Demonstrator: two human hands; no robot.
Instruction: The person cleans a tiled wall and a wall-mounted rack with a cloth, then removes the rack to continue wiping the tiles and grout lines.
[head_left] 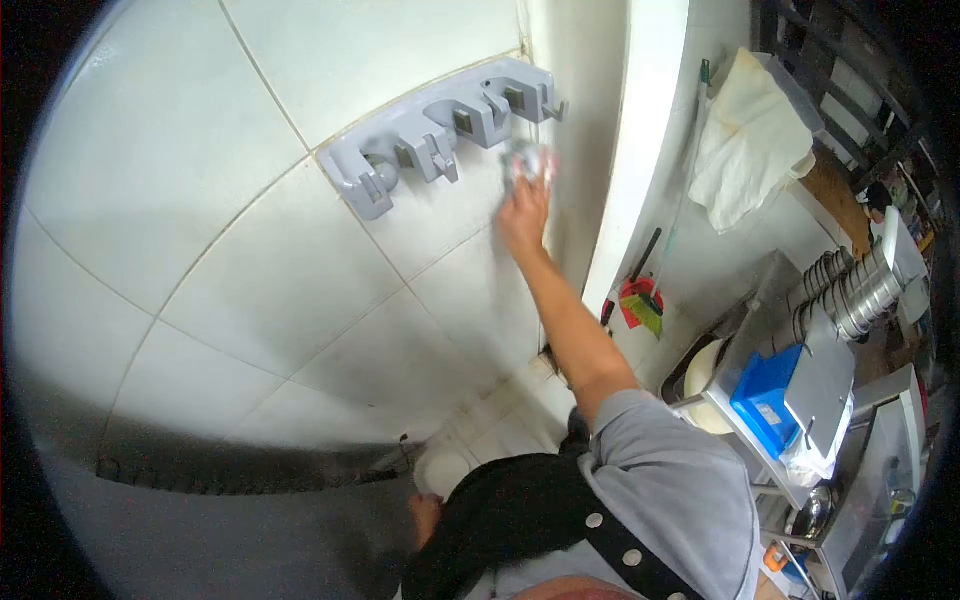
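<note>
My right hand (pixel 525 210) reaches up to the white tiled wall, closed on a blurred grey-white wad (pixel 530 160), perhaps a cloth or scouring pad. Just above and left of it is a grey wall-mounted mop and broom holder (pixel 430 140), with several clamps and fold-down hooks and no handles in it. Low down, beside the black apron (pixel 510 510), my left hand (pixel 425 515) is at the rim of a round white bowl (pixel 443 468) and appears to grip it. Most of its fingers are hidden.
A white wall edge (pixel 640 130) stands to the right. Beyond it are a hanging cream cloth (pixel 755 140), a red dustpan (pixel 640 302) with a green-bristled broom (pixel 645 315), a blue container (pixel 768 400) and stacked metal pots (pixel 855 295). A dark ribbed strip (pixel 250 470) runs lower left.
</note>
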